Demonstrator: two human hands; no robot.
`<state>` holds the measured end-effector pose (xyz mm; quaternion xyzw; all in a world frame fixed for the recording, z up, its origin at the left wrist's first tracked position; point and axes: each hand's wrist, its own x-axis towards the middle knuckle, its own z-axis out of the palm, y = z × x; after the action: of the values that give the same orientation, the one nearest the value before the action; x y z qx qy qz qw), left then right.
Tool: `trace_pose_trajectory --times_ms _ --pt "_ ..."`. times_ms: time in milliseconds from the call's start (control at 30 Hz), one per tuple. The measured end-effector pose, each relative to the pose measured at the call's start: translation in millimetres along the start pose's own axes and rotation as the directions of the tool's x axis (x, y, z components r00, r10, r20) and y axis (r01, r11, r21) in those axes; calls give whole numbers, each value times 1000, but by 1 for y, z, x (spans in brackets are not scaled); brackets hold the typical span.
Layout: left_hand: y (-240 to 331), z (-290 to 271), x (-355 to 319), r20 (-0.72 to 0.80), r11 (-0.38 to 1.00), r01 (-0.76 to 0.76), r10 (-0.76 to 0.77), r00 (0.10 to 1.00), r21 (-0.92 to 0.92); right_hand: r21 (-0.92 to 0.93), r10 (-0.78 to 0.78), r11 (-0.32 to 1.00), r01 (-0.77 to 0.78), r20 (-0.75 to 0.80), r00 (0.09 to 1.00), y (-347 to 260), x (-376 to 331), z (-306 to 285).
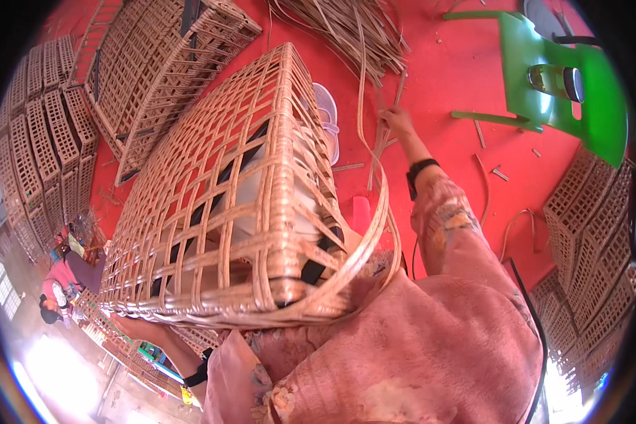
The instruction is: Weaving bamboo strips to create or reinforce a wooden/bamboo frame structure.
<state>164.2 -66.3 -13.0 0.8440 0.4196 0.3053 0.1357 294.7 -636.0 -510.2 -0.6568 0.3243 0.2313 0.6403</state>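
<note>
On the person's lap rests a woven rattan frame (226, 191); left hand (145, 328) supports its underside, finger state indiscernible, while right hand (397, 121) pinches loose rattan strips (374, 152).

woven rattan basket (226, 191) | open lattice, tilted on lap | loose strips (378, 141) alongside

Red floor (459, 63), green plastic chair (601, 106)

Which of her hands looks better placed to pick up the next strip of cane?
The right hand, probably: it is stretched out among the loose cane strips on the red floor. The left hand is under the woven frame, propping it.
</note>
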Motion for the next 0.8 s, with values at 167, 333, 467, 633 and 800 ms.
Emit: trace_pose_trajectory --times_ms 167,333,467,633,800 --pt "-14 5 12 -55 1000 23 -23 998 -16 438 180 891 -120 -97 979 39 -156 -132" --pt "-23 6 2 -43 967 4 -15 999 -255 722 269 692 25 -290 918 80 -426 -224" --pt "-21 8 -7 -16 869 58 -75 997 -492 761 315 630 152 -430 846 111 -522 -247" --pt "-29 7 -4 10 840 40 -41 999 -541 777 210 552 303 -481 851 134 -514 -253" --pt "-32 -12 -10 -73 846 -52 15 997 -530 726 -157 496 476 -464 872 -24 -399 -190"
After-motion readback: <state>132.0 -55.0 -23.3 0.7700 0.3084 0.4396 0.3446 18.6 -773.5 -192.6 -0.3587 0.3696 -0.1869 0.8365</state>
